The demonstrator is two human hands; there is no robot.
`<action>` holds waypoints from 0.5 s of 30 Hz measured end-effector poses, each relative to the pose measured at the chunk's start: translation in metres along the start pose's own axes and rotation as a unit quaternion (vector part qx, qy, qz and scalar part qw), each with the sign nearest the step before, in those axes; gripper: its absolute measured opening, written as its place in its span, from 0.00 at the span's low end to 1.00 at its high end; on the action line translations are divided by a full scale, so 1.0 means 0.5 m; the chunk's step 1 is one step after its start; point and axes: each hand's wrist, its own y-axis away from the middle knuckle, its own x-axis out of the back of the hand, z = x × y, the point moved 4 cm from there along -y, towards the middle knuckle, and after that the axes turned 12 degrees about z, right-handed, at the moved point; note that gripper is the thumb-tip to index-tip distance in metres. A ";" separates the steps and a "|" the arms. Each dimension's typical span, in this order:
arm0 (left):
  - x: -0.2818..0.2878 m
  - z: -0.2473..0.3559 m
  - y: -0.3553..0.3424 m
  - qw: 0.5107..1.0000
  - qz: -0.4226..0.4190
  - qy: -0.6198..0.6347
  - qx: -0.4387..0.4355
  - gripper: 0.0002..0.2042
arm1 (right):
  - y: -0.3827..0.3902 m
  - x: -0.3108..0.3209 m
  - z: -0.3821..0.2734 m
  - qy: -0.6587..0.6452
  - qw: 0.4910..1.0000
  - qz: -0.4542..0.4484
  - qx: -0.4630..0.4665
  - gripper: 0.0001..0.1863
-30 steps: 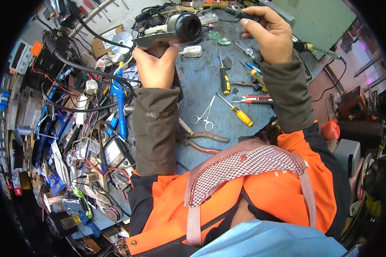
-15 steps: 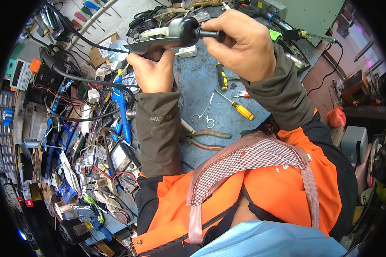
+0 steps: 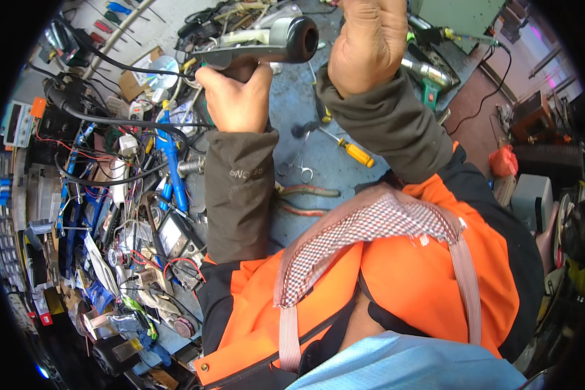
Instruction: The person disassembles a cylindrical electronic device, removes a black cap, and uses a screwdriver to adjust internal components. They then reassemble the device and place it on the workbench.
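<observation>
Both hands are raised above the cluttered blue workbench (image 3: 370, 175): the grey-and-black handheld device (image 3: 266, 44) is clamped in the left hand (image 3: 237, 97), while the right hand (image 3: 368, 42) is closed at its rounded black end.

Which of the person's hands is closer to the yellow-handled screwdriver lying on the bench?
The right. The right hand is raised above and slightly right of the yellow-handled screwdriver; the left hand is farther off to its left, gripping the grey handheld device.
</observation>
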 end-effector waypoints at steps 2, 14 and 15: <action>-0.007 -0.060 -0.005 0.994 -0.020 0.109 -0.015 0.18 | 0.045 0.056 0.001 0.092 0.995 0.039 -0.022 0.21; 0.017 -0.060 -0.047 0.972 -0.086 0.198 0.087 0.13 | 0.352 0.086 -0.024 0.252 0.715 -0.638 -0.136 0.20; 0.016 -0.057 -0.054 0.969 -0.097 0.210 0.087 0.12 | 0.369 0.077 -0.018 0.265 0.698 -0.656 -0.112 0.20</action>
